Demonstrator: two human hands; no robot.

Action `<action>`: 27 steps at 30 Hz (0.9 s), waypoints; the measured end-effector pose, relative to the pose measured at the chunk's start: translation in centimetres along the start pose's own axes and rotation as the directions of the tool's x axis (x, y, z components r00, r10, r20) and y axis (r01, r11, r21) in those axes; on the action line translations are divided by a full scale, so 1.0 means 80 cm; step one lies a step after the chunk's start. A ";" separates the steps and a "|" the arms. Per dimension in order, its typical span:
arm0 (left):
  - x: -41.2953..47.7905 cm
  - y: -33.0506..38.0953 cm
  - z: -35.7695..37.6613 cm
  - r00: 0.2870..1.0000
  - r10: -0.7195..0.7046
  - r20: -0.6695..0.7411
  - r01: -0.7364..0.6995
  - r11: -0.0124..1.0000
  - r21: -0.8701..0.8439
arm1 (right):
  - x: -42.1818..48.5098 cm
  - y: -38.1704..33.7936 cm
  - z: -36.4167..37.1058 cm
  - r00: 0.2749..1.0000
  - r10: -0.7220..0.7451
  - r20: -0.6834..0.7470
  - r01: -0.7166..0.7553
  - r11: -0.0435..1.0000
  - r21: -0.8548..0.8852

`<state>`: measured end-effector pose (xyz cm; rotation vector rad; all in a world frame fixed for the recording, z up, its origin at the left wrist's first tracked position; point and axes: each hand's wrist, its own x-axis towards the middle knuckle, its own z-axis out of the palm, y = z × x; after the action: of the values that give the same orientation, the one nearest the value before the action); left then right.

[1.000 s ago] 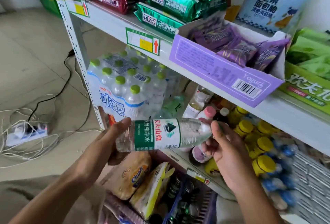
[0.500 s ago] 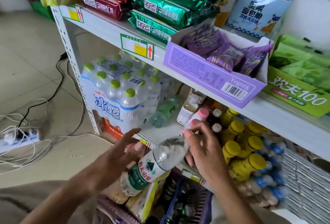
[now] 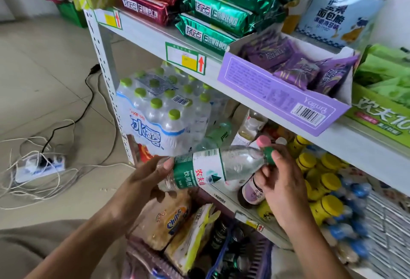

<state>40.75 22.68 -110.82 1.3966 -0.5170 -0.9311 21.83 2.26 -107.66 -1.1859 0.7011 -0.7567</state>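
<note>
A white power strip point(image 3: 41, 165) lay on the tiled floor point(image 3: 44, 67) at far left, tangled in thin white cables point(image 3: 66, 181) and one black lead. Beside it rose the perforated metal post point(image 3: 104, 74) of a shelf rack. On the top shelf, glossy red packets point(image 3: 144, 5) and green foil packets point(image 3: 221, 10) were stacked flat. Below them, a shrink-wrapped pack point(image 3: 155, 123) of clear water bottles with lime caps filled the middle shelf's left end. In front of that shelf's edge, a person held a bottle point(image 3: 235, 163) of clear, ribbed plastic almost level between two hands that were apart, one at each end. The left hand point(image 3: 142, 183) curled round the base, thumb on the green-and-white label. The right hand point(image 3: 281, 185) pinched the neck end, thumb against the green cap point(image 3: 269, 155), which sat slightly higher than the base. Under the bottle, crinkled snack bags point(image 3: 168, 218) rested in a purple plastic basket point(image 3: 259, 265) with dark cans. Just behind the right hand stood a pink-capped bottle point(image 3: 263, 141). Above, an open lilac cardboard box point(image 3: 266, 92) on the top shelf held shiny purple sachets point(image 3: 295, 67). To the right, small bottles with yellow caps point(image 3: 330, 182) crowded the middle shelf, and a green carton point(image 3: 377, 114) sat on the shelf above at the frame's edge.
</note>
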 end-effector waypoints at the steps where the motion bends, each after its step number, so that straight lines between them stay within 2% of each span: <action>1: 0.000 0.002 -0.002 0.997 0.073 0.003 -0.073 0.997 0.034 | 0.001 -0.001 0.000 0.998 0.056 0.007 -0.057 0.997 0.054; 5: -0.001 0.016 -0.009 0.964 0.257 0.063 -0.255 0.966 -0.032 | 0.002 -0.001 0.000 0.984 0.174 0.025 -0.174 0.985 0.001; 8: -0.002 0.024 -0.016 0.915 0.380 0.135 -0.384 0.923 0.002 | 0.002 0.002 0.000 0.958 0.277 0.069 -0.277 0.961 -0.014; 10: -0.001 0.029 -0.019 0.898 0.409 0.164 -0.419 0.908 0.025 | 0.001 0.005 0.002 0.950 0.304 0.066 -0.305 0.952 0.003; 13: 0.001 0.030 -0.026 0.916 0.360 0.176 -0.382 0.917 0.112 | 0.003 0.010 0.008 0.985 0.173 0.000 -0.173 0.985 0.000; 16: 0.004 0.013 -0.030 0.964 0.225 0.139 -0.263 0.872 0.412 | -0.001 0.002 0.014 0.996 -0.083 -0.026 0.079 0.986 -0.145; 18: 0.011 -0.001 -0.027 0.979 0.146 0.144 -0.202 0.806 0.556 | 0.000 -0.009 0.024 0.964 -0.252 0.082 0.264 0.900 -0.347; 20: 0.022 -0.016 -0.019 0.987 0.058 0.148 -0.138 0.779 0.612 | 0.012 -0.013 0.036 0.898 -0.355 0.258 0.439 0.707 -0.554; 21: 0.026 -0.019 -0.014 0.989 0.018 0.147 -0.113 0.730 0.674 | 0.022 -0.011 0.042 0.869 -0.377 0.321 0.493 0.604 -0.626; 23: 0.027 -0.015 -0.004 0.983 -0.070 0.167 -0.100 0.560 0.823 | 0.046 0.001 0.053 0.838 -0.387 0.386 0.533 0.424 -0.732; 24: 0.026 -0.014 0.000 0.978 -0.105 0.181 -0.107 0.491 0.865 | 0.059 0.008 0.057 0.838 -0.372 0.400 0.529 0.366 -0.766; 27: 0.028 -0.018 0.007 0.959 -0.175 0.225 -0.156 0.338 0.928 | 0.103 0.037 0.064 0.843 -0.323 0.430 0.517 0.267 -0.813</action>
<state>41.22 20.70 -112.56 2.3359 -1.4702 -0.8444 31.11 -1.16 -110.02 -2.5652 0.6411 -0.6630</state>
